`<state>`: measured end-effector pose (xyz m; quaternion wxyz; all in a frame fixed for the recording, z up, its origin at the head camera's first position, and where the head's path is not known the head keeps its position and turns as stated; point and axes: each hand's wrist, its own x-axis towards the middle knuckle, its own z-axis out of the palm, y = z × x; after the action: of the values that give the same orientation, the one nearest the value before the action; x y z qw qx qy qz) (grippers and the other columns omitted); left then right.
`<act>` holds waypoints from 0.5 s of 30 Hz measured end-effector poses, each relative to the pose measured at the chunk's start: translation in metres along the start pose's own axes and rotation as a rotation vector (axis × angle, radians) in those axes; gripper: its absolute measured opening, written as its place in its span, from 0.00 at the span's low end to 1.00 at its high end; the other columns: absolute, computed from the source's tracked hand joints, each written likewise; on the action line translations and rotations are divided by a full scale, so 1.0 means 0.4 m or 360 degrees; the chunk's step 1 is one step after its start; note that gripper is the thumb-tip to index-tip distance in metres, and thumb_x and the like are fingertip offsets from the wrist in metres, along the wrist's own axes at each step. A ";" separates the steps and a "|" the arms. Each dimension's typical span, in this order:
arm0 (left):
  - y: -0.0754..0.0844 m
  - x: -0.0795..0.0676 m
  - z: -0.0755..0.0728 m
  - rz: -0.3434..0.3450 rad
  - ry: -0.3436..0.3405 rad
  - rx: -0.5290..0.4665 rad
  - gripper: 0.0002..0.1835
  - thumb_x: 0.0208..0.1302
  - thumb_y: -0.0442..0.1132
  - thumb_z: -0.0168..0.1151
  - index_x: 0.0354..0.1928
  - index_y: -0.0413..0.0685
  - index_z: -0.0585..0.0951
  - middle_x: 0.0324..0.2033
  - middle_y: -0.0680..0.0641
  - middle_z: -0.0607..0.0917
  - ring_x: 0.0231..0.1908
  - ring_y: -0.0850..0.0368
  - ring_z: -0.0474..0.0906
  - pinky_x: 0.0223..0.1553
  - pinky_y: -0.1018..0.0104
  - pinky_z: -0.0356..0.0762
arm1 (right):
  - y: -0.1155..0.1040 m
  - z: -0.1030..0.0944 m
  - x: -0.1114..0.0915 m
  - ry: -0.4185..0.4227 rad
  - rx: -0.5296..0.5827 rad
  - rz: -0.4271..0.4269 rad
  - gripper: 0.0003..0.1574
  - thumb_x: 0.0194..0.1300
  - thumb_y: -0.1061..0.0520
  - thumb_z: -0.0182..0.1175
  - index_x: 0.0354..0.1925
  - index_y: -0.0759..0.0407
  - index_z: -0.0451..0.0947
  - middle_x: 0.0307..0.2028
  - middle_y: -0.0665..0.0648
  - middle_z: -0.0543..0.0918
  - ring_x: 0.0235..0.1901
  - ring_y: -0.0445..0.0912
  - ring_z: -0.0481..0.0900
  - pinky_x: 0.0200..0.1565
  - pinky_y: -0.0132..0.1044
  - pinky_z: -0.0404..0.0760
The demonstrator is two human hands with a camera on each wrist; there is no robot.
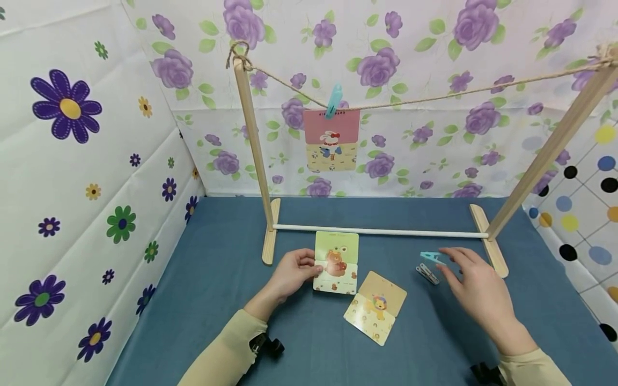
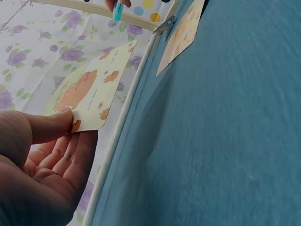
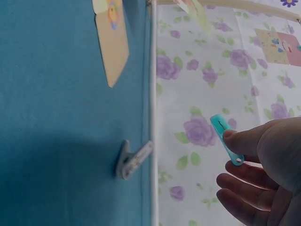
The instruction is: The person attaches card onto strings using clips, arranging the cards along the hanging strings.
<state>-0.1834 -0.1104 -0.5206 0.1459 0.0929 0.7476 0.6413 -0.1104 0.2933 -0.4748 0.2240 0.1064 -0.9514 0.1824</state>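
My left hand (image 1: pixel 293 273) pinches the lower left edge of a green and cream bear card (image 1: pixel 336 262) between thumb and fingers; the left wrist view shows the card raised off the cloth. A turquoise clothespin (image 3: pixel 226 140) is pinched between the thumb and index finger of my right hand (image 1: pixel 475 284). Just below it on the table lies a grey clothespin (image 1: pixel 427 274). An orange and cream lion card (image 1: pixel 375 307) lies slanted on the cloth between the hands. From the rope (image 1: pixel 410 102) hangs a pink and tan card (image 1: pixel 331 140), held by another turquoise clothespin (image 1: pixel 333 101).
Two wooden posts (image 1: pixel 254 145) carry the rope and stand on flat wooden feet (image 1: pixel 490 241). A white rod (image 1: pixel 386 232) joins them low across the blue cloth (image 1: pixel 217 321). Flowered sheets (image 1: pixel 159 123) hang behind and at the left, a dotted one (image 1: pixel 586 225) at the right.
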 end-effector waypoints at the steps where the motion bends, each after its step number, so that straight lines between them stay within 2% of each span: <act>1: 0.003 0.000 0.002 0.0004 0.0000 0.0002 0.13 0.73 0.28 0.68 0.56 0.29 0.81 0.40 0.43 0.89 0.37 0.59 0.87 0.45 0.52 0.88 | 0.001 -0.006 0.004 0.0002 -0.0004 -0.0001 0.28 0.63 0.58 0.79 0.60 0.61 0.86 0.53 0.66 0.85 0.27 0.50 0.84 0.23 0.39 0.75; 5: 0.013 0.004 0.011 0.0034 -0.0008 -0.0001 0.13 0.74 0.29 0.68 0.56 0.30 0.81 0.41 0.42 0.90 0.38 0.59 0.87 0.46 0.51 0.87 | 0.003 -0.032 0.018 0.0010 -0.0029 0.0003 0.28 0.64 0.58 0.79 0.61 0.60 0.85 0.54 0.66 0.84 0.30 0.54 0.85 0.22 0.41 0.75; 8: 0.024 0.008 0.017 0.0068 -0.0019 0.0001 0.13 0.73 0.29 0.68 0.55 0.30 0.82 0.41 0.42 0.90 0.39 0.59 0.87 0.47 0.48 0.87 | 0.005 -0.053 0.029 0.0016 -0.0057 -0.0012 0.29 0.64 0.58 0.79 0.62 0.60 0.85 0.55 0.67 0.84 0.28 0.54 0.83 0.19 0.40 0.72; 11: 0.038 0.008 0.023 0.0099 -0.0021 0.0002 0.12 0.73 0.28 0.68 0.55 0.31 0.83 0.41 0.42 0.90 0.39 0.58 0.88 0.46 0.51 0.87 | 0.006 -0.072 0.045 0.0024 -0.0078 -0.0061 0.30 0.63 0.58 0.79 0.62 0.61 0.84 0.55 0.67 0.84 0.26 0.52 0.81 0.19 0.39 0.69; 13: 0.045 0.008 0.026 0.0119 -0.0019 0.0000 0.12 0.73 0.28 0.68 0.54 0.31 0.83 0.41 0.42 0.91 0.39 0.58 0.88 0.46 0.53 0.87 | 0.004 -0.085 0.058 0.0026 -0.0080 -0.0088 0.30 0.63 0.58 0.79 0.62 0.61 0.84 0.55 0.66 0.85 0.26 0.51 0.81 0.20 0.39 0.69; 15: 0.050 0.009 0.028 0.0131 -0.0019 -0.0006 0.11 0.73 0.28 0.67 0.54 0.31 0.83 0.41 0.41 0.91 0.39 0.57 0.88 0.45 0.56 0.87 | -0.001 -0.096 0.068 0.0021 -0.0049 -0.0098 0.30 0.64 0.58 0.78 0.63 0.60 0.84 0.54 0.65 0.85 0.28 0.52 0.83 0.22 0.42 0.74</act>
<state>-0.1838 -0.0956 -0.5029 0.1241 0.1269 0.7409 0.6477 -0.1194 0.3048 -0.4298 0.2374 0.1311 -0.9489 0.1615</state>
